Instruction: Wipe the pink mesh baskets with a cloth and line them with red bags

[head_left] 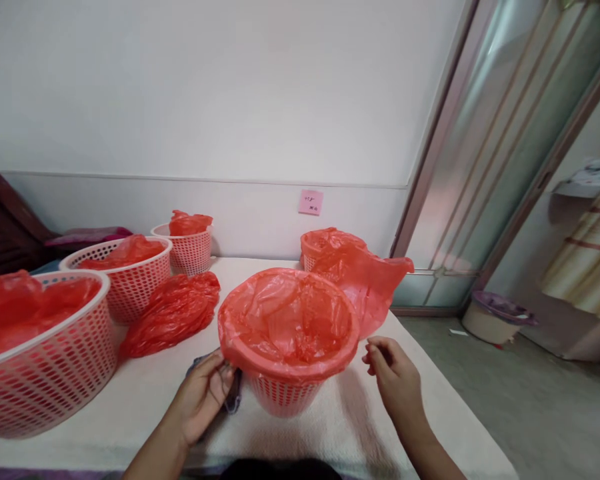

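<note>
At the near side of the white table [105, 420], left hand [205, 393] turned palm up with fingers loosely bent, right at the covered edge of a basket; impossible to say whether pinching the plastic or merely resting beside it. Right hand [393, 373] half curled, thumb close to the fingertips, apart from the basket and with nothing visibly held. Next to the left hand, partly hidden, a dark bundle [235, 393], perhaps easy to snag with a low sweep.

Between both hands, a pink mesh basket [285, 393], with a red plastic bag [290, 320] spread inside and folded out over the rim. Likely to slip off if tugged hard from one side; likely to tear where stretched too tight, being thin film. Also liable to tip under uneven pressure, given the narrowing base.

Farther left, a large lined basket [55, 373], a crumpled red bag [175, 313], then two more baskets, middle [140, 280] and far [193, 252]. Behind, to the right, loose red plastic [370, 293] flared toward the table's edge, possibly slid off by a careless elbow. Beyond, another basket [308, 260] near the wall, below a pink note [311, 202].
</note>
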The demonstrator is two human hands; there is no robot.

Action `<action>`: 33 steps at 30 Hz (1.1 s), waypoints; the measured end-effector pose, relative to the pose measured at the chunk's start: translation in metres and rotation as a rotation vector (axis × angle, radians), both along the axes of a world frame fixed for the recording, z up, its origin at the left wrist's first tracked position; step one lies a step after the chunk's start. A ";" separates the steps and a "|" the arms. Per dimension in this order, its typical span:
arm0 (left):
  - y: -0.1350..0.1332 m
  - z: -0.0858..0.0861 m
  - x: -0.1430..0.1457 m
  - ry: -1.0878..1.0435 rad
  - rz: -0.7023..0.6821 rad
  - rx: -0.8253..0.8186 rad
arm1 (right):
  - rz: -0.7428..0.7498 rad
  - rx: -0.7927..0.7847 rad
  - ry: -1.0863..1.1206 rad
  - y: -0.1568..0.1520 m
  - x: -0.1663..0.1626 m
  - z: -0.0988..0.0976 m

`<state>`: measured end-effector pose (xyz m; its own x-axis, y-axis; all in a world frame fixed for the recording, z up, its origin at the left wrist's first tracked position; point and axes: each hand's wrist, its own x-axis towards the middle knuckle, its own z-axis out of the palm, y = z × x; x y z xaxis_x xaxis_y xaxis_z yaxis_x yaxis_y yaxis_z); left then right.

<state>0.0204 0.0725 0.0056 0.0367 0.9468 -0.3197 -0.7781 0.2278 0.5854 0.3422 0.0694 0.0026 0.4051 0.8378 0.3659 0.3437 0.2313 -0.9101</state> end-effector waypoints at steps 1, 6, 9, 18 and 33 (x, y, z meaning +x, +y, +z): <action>-0.003 0.002 0.000 -0.003 -0.006 -0.001 | -0.012 0.016 0.073 -0.006 -0.002 0.005; -0.030 0.013 0.019 0.056 -0.145 0.029 | 0.172 -0.040 0.396 -0.032 -0.032 0.018; -0.044 0.017 0.041 0.155 -0.203 0.038 | 0.266 -0.158 0.693 -0.040 -0.049 0.016; -0.043 0.011 0.076 0.287 -0.101 0.090 | 0.586 -0.213 1.005 -0.038 -0.066 0.021; -0.034 -0.026 0.062 0.344 0.026 0.038 | 0.400 -0.245 1.033 -0.035 -0.057 0.009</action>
